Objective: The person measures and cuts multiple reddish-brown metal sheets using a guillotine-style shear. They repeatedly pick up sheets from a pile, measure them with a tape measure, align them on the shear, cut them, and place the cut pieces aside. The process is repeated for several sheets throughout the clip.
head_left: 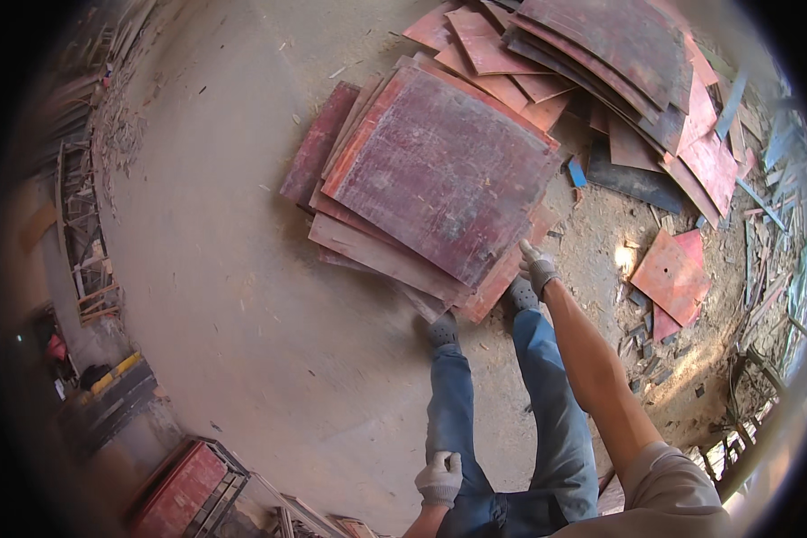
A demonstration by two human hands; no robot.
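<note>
A stack of square, worn reddish-brown boards [457, 170] lies unevenly on the floor in front of my feet, its layers turned at different angles. The scuffed top board covers most of those below. My right hand [537, 266], in a pale knitted glove, reaches to the near right edge of this stack. Its fingers are partly stretched, with the tips at or just beside the top board's edge; contact is hard to make out. Held back over my left thigh, my left hand [439, 480], also gloved, has its fingers curled closed with nothing visible in them.
A larger, messy pile of similar boards [610, 54] rises at the far right. Smaller reddish pieces [672, 278] lie among scraps and dirt on the right. A blue fragment [577, 172] sits between the piles. At lower left stands a red box-shaped object [184, 489]; racks [85, 233] line the left.
</note>
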